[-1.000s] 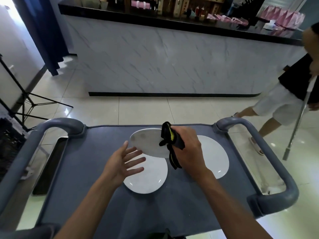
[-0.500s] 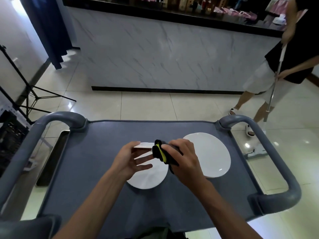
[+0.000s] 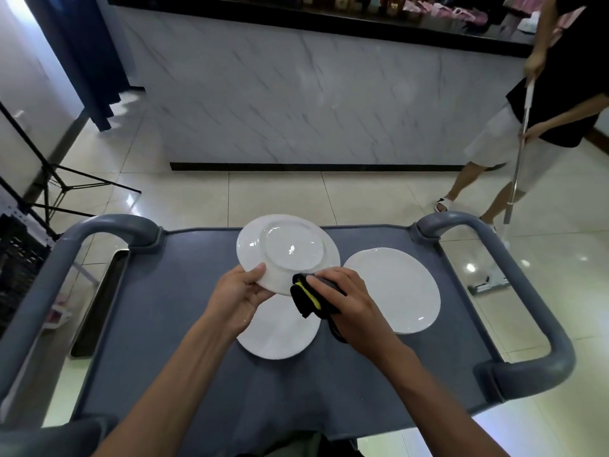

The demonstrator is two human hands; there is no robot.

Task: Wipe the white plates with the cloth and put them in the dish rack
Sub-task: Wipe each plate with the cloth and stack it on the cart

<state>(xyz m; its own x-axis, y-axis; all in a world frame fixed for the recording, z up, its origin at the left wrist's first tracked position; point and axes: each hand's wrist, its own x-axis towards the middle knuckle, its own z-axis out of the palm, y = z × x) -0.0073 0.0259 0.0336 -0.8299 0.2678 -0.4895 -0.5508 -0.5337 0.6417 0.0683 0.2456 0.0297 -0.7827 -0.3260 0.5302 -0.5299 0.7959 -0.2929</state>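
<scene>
a: ok, far left first?
b: black crate (image 3: 16,255) at the frame edge, black tripod legs (image 3: 62,189) on the tile floor behind it. then the grey cart (image 3: 171,324) w/ its curved left handle (image 3: 75,245).
a: and the hands?
b: left hand (image 3: 240,298) grips the lifted plate (image 3: 286,252) at its near-left rim, thumb on top, fingers under. plate's tilted, underside w/ the foot ring facing the cam, raised off the cart top.
a: below it?
b: 2nd plate (image 3: 280,338) flat on the cart, partly covered by both hands.
a: right hand?
b: right hand (image 3: 349,305) is clenched round the black cloth (image 3: 309,295) w/ a yellow edge, pressing it vs the near rim of the lifted plate.
a: further right?
b: 3rd plate (image 3: 395,288) flat on the cart, just beside the right hand. then the right handle (image 3: 527,285). beyond it a person (image 3: 540,127) in a black top and white shorts holds a mop (image 3: 517,166) on the floor, by the marble counter (image 3: 313,94).
a: dish rack?
b: can't tell which thing it'd be.
</scene>
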